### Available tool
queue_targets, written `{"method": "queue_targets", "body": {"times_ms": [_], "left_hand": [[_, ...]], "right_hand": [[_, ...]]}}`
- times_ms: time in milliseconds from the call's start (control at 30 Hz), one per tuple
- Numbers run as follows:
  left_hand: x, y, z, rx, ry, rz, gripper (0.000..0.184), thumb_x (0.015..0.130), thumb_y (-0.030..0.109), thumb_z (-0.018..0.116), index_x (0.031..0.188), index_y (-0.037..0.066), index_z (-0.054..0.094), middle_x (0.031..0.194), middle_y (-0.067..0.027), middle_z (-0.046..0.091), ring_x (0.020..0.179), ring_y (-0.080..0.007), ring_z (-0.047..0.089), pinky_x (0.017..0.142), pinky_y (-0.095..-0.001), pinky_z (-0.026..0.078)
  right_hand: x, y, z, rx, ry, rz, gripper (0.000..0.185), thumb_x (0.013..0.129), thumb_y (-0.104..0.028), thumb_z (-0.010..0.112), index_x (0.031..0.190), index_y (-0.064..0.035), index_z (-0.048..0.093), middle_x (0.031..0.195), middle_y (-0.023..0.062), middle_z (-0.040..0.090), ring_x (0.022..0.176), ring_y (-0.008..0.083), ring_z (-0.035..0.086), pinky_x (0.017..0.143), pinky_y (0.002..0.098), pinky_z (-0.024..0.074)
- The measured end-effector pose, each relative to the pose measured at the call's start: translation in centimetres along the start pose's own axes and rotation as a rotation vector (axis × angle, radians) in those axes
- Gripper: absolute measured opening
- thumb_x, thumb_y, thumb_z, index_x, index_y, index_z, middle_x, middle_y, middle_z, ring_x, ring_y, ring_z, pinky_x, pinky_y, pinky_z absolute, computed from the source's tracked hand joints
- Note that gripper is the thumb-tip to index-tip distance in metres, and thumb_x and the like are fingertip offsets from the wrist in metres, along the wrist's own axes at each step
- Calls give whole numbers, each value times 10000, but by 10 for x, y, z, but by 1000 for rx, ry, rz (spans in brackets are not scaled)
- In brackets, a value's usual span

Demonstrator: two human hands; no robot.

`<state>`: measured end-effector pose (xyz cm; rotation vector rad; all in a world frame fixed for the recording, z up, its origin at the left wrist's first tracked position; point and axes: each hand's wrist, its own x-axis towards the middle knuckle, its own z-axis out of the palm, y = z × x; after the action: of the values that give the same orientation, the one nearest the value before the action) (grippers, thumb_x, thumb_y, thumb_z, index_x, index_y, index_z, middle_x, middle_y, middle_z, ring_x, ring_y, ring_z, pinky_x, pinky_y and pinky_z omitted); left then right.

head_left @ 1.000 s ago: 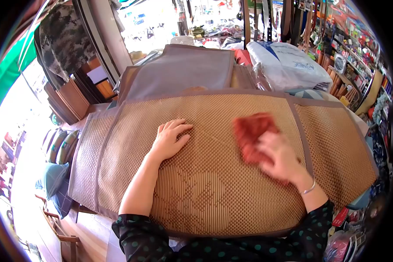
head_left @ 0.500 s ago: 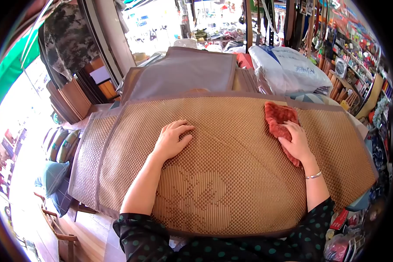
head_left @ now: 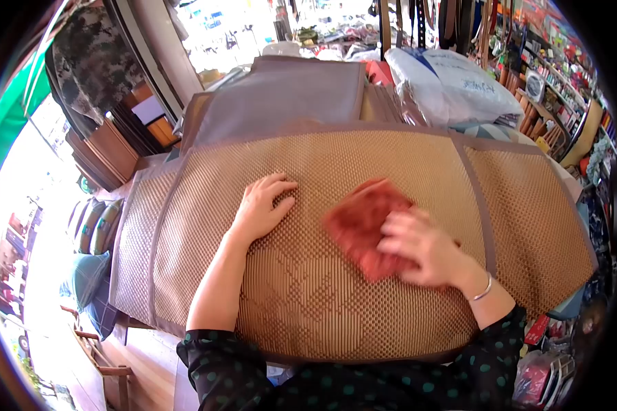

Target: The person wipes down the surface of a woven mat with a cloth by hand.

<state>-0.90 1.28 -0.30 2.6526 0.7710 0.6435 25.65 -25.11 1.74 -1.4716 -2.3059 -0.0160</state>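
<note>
A brown woven mat (head_left: 315, 164) with dark edging and a flower-like pattern near me lies spread out, its side panels sloping down at left and right. My left hand (head_left: 259, 205) rests on it left of the middle, fingers stretched out and holding nothing. Right of the middle, my right hand (head_left: 425, 250) grips a fluffy red cloth (head_left: 367, 222) against the mat. Motion blurs this hand and the cloth, and part of the cloth is hidden under the fingers.
Behind the mat lie a stack of grey-brown mats (head_left: 288, 92) and a white plastic-wrapped bundle (head_left: 459, 85). Cushions (head_left: 99, 222) and a wooden stool (head_left: 113, 370) are at left. Small goods crowd the shelves (head_left: 562, 75) at right.
My right hand has swept the red cloth from the mat's right side leftward and nearer to me. My left hand stays at about the same spot on the mat.
</note>
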Motion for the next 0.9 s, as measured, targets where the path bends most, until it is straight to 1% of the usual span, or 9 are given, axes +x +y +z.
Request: {"method": "queue_targets", "body": {"times_ms": [100,167,233,367,500,600,767,833,900], "left_hand": [[0,-1,-2,4,-2,16,391,922,297,624,1267,116,655,1420,-135,542,1368,-304,446,1176,-474,270],[-1,-1,0,6,-7,18,394,917,295,627,1271,123,654,1413,-129,544,1370,-299,444,1174,-473,274],[-1,3,-3,-1,-5,11,396,914,292,629,1273,129,655,1415,-125,541,1367,-299,447,1172,-472,277],[-1,1,-1,4,-2,15,393,912,290,632,1271,129,658,1412,-128,543,1363,-303,449,1169,-471,280],[-1,1,-1,-9,-5,30,390,914,287,637,1270,128,658,1403,-136,551,1361,-307,449,1168,-468,281],[0,-3,-1,-3,-22,16,392,920,292,638,1278,134,655,1422,-140,540,1366,-323,443,1170,-468,279],[-1,6,-3,29,-46,-87,407,925,309,635,1297,144,649,1469,-132,505,1398,-336,401,1182,-479,265],[-1,5,-5,23,-44,-64,409,929,312,630,1303,146,644,1477,-130,495,1407,-341,385,1186,-481,259],[0,1,-4,9,-56,-21,410,932,313,626,1305,146,643,1473,-132,498,1405,-337,388,1186,-476,261]], "right_hand": [[-19,65,-8,-148,235,337,478,758,-244,740,1186,-50,653,1308,179,606,1286,356,517,1132,482,348],[-39,100,-10,-222,276,530,484,794,-253,728,1217,-37,635,1309,186,608,1280,357,519,1115,478,351],[-41,95,-12,-224,291,612,503,786,-236,739,1233,-37,622,1342,185,586,1309,360,494,1130,479,338],[-21,39,-1,-299,192,315,501,751,-274,741,1200,-75,644,1309,144,591,1299,322,494,1124,508,319],[-3,-36,13,-47,-23,-100,612,661,-312,795,1228,-154,631,1328,98,581,1338,293,478,1150,540,282],[-5,-41,17,72,-56,-189,622,657,-313,803,1235,-160,631,1344,96,573,1345,291,474,1160,532,277],[-5,25,-1,-50,133,179,520,717,-241,732,1209,-92,648,1339,144,579,1327,333,483,1155,522,313],[-20,66,-3,-158,262,342,499,776,-273,730,1205,-34,643,1315,178,601,1296,356,507,1132,485,352],[-37,96,-5,-224,310,509,497,810,-284,722,1232,-38,630,1331,190,595,1286,362,511,1113,474,347]]}}
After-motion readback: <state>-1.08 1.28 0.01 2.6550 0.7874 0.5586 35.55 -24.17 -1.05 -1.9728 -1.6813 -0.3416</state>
